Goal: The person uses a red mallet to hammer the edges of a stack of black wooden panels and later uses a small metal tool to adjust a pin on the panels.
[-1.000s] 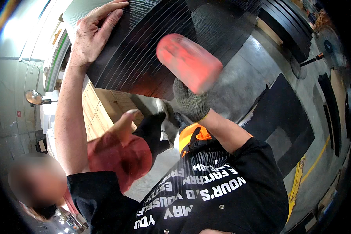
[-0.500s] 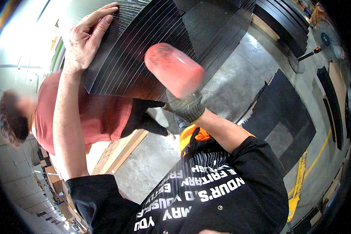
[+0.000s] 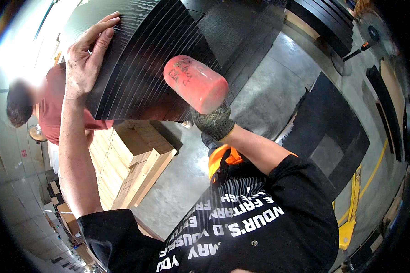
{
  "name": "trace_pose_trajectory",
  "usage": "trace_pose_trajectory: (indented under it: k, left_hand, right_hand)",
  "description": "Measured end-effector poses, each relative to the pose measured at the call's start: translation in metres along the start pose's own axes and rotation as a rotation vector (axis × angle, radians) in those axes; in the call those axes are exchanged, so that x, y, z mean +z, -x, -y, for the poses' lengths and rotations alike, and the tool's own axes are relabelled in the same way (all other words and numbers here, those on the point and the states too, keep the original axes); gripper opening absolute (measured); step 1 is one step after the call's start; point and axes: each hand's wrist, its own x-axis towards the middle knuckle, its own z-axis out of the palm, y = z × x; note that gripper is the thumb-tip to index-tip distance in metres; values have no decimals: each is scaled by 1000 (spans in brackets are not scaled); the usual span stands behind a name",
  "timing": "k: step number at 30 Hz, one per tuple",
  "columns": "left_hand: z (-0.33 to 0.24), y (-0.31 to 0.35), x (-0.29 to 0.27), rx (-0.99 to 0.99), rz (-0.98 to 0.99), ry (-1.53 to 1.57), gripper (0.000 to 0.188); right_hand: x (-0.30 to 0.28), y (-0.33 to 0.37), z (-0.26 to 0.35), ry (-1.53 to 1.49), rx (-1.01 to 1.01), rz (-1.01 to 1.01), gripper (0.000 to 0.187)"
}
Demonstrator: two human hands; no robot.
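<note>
My left hand [image 3: 83,63] is bare and lies along the top of a stack of black wood-grain panels [image 3: 146,66], its fingers stretched out over the grain. In my right hand [image 3: 214,123], which wears a dark knit glove, is a mallet [image 3: 196,84] with a big red cylindrical head. Handwritten marks show on that head. Its handle is hidden behind the head and the glove. The mallet head hangs in front of the layered panel edges; whether it touches them I cannot tell.
A person in a maroon shirt [image 3: 54,123] stands at the left, beyond my forearm. Below the stack is a light wooden crate [image 3: 139,154]. To the right are a black mat [image 3: 325,132] on the floor, a yellow metal frame [image 3: 351,218] and a fan [image 3: 373,34].
The person in maroon has moved back to the left, uncovering more of the wooden crate. My mallet sits slightly farther left and looks sharper. My left hand stays on the panels.
</note>
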Motion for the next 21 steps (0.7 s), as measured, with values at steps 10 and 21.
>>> trace_pose_trajectory:
  k: [10,21]
  left_hand:
    - [-4,1,-1,-43,4,12,26]
    - [-11,3,-5,-120,50,-36,29]
  right_hand:
    - [-2,-6,-5,-477,103,-65,43]
    - [1,-2,-46,114,-278,-202,33]
